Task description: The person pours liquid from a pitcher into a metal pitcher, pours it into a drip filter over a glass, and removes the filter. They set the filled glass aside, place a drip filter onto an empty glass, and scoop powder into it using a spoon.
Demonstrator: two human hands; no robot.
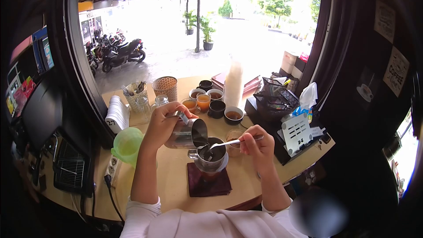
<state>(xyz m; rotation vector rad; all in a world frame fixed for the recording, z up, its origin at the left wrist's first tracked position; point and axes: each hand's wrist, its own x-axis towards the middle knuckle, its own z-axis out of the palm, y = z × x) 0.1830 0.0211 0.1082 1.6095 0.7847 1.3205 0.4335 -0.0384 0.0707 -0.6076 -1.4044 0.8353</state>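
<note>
My left hand (159, 125) is wrapped round the handle of a metal pitcher (179, 134), tilted to the right. Its spout is over a round, cup-like vessel (207, 165) with a side handle and dark contents. Between the fingers of my right hand (256, 146) is a metal spoon (232, 142), its bowl end inside that vessel's mouth. The vessel stands above a folded dark maroon cloth (198, 187); what supports it underneath is partly hidden. Just behind the spoon is a clear glass (235, 150), partly covered by my right hand.
Several cups sit at the back, including a dark-filled white-lined cup (233, 115) and an orange drink (203, 102). A stack of plastic cups (233, 83) rises behind them. Left are a green pitcher (128, 143) and power strip (113, 167); right, a black box (264, 117).
</note>
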